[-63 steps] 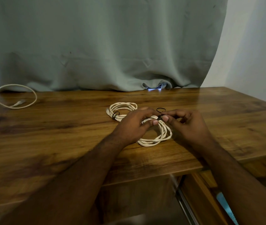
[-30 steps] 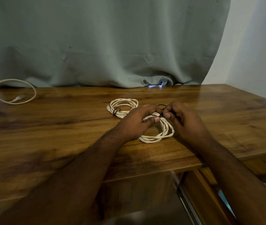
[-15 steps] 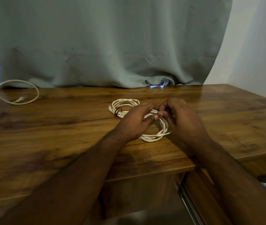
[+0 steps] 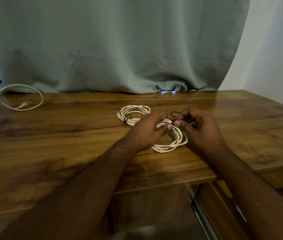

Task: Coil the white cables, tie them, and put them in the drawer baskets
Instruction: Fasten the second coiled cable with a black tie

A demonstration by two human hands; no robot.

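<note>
A wide wooden table [image 4: 68, 153] ran across the view, backed by a grey-green curtain [image 4: 111, 45]. At its far left lay a loose cable [image 4: 16, 96], not yet coiled; a tied coil [image 4: 133, 113], bound with a dark band, rested near the middle. Just in front of it lay the near coil [image 4: 172, 144], partly covered by both hands. The left hand [image 4: 147, 130] had its fingers curled over the coil's top strands, thumb pressed toward the right hand [image 4: 199, 129], whose thumb and forefinger pinched a thin black tie [image 4: 174, 113] looping up between the two hands. Tying seemed the step in hand: it would go best with the strands bunched tight under the left fingers while the tie was wrapped snugly round all of them, so no loop slipped free. At the lower right a drawer [image 4: 223, 196] stood open.
</note>
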